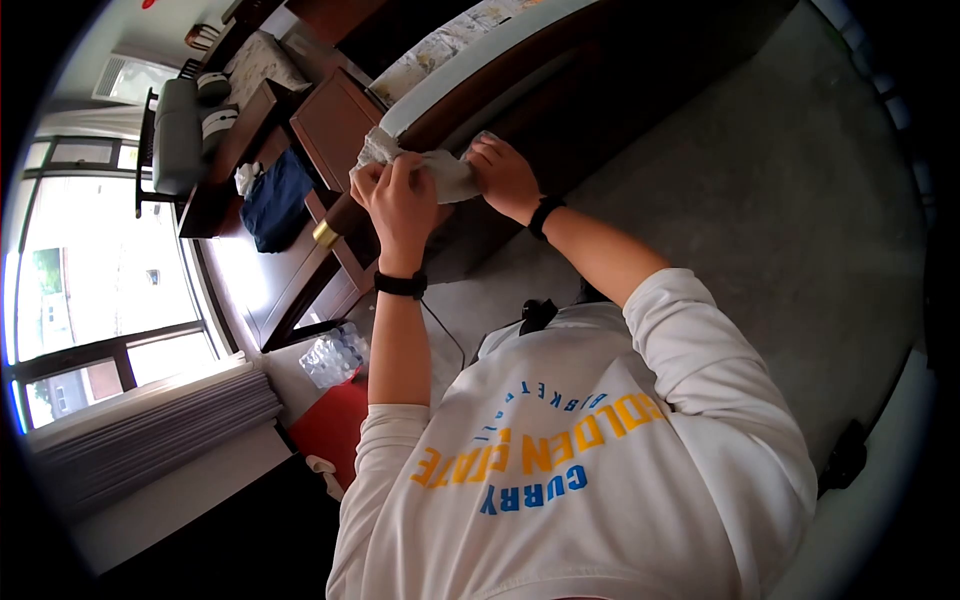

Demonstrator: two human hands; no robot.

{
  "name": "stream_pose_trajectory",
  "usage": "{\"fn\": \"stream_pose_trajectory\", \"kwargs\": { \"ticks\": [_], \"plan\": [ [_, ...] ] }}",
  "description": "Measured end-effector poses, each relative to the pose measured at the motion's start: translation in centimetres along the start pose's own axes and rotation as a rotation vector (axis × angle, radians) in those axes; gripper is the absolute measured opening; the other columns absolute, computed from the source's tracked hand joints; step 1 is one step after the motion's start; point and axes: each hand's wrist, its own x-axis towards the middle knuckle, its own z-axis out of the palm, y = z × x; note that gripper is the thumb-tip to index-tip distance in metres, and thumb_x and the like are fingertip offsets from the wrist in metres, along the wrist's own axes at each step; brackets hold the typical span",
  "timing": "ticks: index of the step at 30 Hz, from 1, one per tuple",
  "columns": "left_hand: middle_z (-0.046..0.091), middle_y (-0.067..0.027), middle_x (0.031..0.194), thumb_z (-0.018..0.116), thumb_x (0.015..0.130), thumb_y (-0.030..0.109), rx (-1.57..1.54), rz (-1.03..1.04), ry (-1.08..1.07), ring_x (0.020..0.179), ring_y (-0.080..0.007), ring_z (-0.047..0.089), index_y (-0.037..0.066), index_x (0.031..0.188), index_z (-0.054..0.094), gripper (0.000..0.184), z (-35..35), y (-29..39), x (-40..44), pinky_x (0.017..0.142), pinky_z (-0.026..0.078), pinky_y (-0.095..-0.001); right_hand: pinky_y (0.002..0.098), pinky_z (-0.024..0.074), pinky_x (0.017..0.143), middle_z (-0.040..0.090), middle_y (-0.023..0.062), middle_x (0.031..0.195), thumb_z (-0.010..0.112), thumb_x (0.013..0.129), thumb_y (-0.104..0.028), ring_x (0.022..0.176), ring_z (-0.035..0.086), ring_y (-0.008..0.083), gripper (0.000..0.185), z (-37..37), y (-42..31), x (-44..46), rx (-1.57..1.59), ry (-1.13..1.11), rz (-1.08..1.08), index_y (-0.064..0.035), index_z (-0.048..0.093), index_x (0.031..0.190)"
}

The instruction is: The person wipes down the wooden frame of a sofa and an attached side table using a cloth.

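A crumpled whitish cloth [452,178] is stretched between my two hands above the edge of a dark wooden bed frame [520,90]. My left hand [396,200] has its fingers closed on the cloth's left part, where a bunched fold [377,147] sticks up past the fingertips. On the other side, my right hand [505,178] grips the cloth's right end, with a little of it showing above the fingers. Both wrists wear black bands. The cloth's underside is hidden.
A brown wooden cabinet [345,125] and a navy cloth item [277,203] are at the left. Below them, a pack of plastic bottles [335,355] sits near a red item [330,430]. A window [100,270] fills the far left. Grey floor [760,200] extends rightward.
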Motion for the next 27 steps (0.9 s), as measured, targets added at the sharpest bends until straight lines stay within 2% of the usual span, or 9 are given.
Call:
{"fn": "stream_pose_trajectory", "kwargs": {
  "ticks": [1,6,9,11,19,22,23,26,27],
  "plan": [
    [0.067,-0.0011,0.079,0.066,0.073,0.007,-0.002,-0.010,0.003,0.089,-0.0268,0.051,0.011,0.086,0.067,0.014,-0.6,-0.7,-0.6,0.091,0.036,-0.0410,0.0406,0.0391,0.108,0.059,0.0109,0.111,0.059,0.079,-0.004,0.118,0.051,0.0292,0.026,0.3,-1.1,0.0,0.043,0.010,0.008,-0.0026,0.060,0.106],
    [0.067,-0.0019,0.079,0.067,0.073,0.008,-0.009,-0.068,0.001,0.088,-0.0266,0.051,0.012,0.084,0.067,0.012,-3.4,-3.5,-3.4,0.091,0.036,-0.0409,0.0402,0.0404,0.107,0.060,0.0094,0.107,0.057,0.080,-0.003,0.117,0.053,0.0288,0.021,2.7,-3.8,-0.8,0.125,0.023,0.109,-0.0038,0.061,0.101],
    [0.066,-0.0020,0.078,0.068,0.073,0.008,0.014,-0.045,0.038,0.088,-0.0262,0.051,0.012,0.085,0.067,0.013,-4.3,-4.5,-4.1,0.091,0.036,-0.0406,0.0406,0.0436,0.100,0.061,0.0089,0.106,0.058,0.080,-0.003,0.113,0.055,0.0291,0.019,2.0,-3.2,-1.1,0.094,0.024,0.117,-0.0052,0.061,0.098],
    [0.066,-0.0017,0.077,0.068,0.073,0.008,0.017,-0.020,0.076,0.088,-0.0259,0.051,0.012,0.086,0.067,0.014,-4.1,-5.0,-4.3,0.092,0.036,-0.0404,0.0413,0.0454,0.089,0.059,0.0085,0.103,0.060,0.080,-0.002,0.103,0.057,0.0294,0.019,-1.2,-3.1,-0.1,0.115,0.108,0.111,-0.0068,0.061,0.098],
    [0.061,-0.0026,0.068,0.074,0.078,0.009,-0.082,-0.118,0.142,0.083,-0.0245,0.053,0.009,0.110,0.061,0.034,-3.8,-3.2,-2.4,0.086,0.038,-0.0422,0.0396,0.0485,0.073,0.057,0.0075,0.095,0.063,0.083,0.000,0.088,0.058,0.0304,0.017,-8.5,0.8,4.2,0.105,0.303,0.022,-0.0091,0.062,0.097],
    [0.058,-0.0084,0.087,0.070,0.084,0.011,-0.236,-0.189,0.055,0.090,-0.0282,0.053,0.009,0.111,0.060,0.029,-2.1,-2.4,-0.8,0.083,0.042,-0.0448,0.0373,0.0520,0.068,0.058,0.0050,0.091,0.063,0.083,0.001,0.082,0.062,0.0279,0.019,-11.0,2.7,7.1,0.127,0.369,0.099,-0.0098,0.062,0.098],
    [0.058,-0.0084,0.087,0.070,0.084,0.011,-0.249,-0.166,0.071,0.090,-0.0282,0.053,0.009,0.111,0.060,0.029,-1.7,-1.9,-0.2,0.083,0.042,-0.0448,0.0373,0.0520,0.068,0.058,0.0050,0.091,0.063,0.083,0.001,0.082,0.062,0.0279,0.019,-11.4,3.5,8.1,0.107,0.391,0.091,-0.0098,0.062,0.098],
    [0.055,-0.0095,0.111,0.068,0.086,0.019,0.006,-0.052,0.045,0.105,-0.0326,0.049,0.012,0.113,0.060,0.029,-1.1,-1.1,0.6,0.091,0.040,-0.0454,0.0385,0.0518,0.070,0.058,0.0069,0.093,0.063,0.083,0.001,0.084,0.061,0.0296,0.017,-11.6,5.6,10.1,0.085,0.383,0.088,-0.0086,0.062,0.097],
    [0.055,-0.0095,0.111,0.068,0.086,0.019,0.002,-0.036,0.057,0.105,-0.0326,0.049,0.012,0.113,0.060,0.029,-1.1,-1.0,0.7,0.091,0.040,-0.0454,0.0394,0.0511,0.075,0.058,0.0082,0.092,0.063,0.081,0.000,0.088,0.059,0.0303,0.016,-11.6,5.8,10.6,0.060,0.349,0.060,-0.0077,0.062,0.095]
  ]
}}
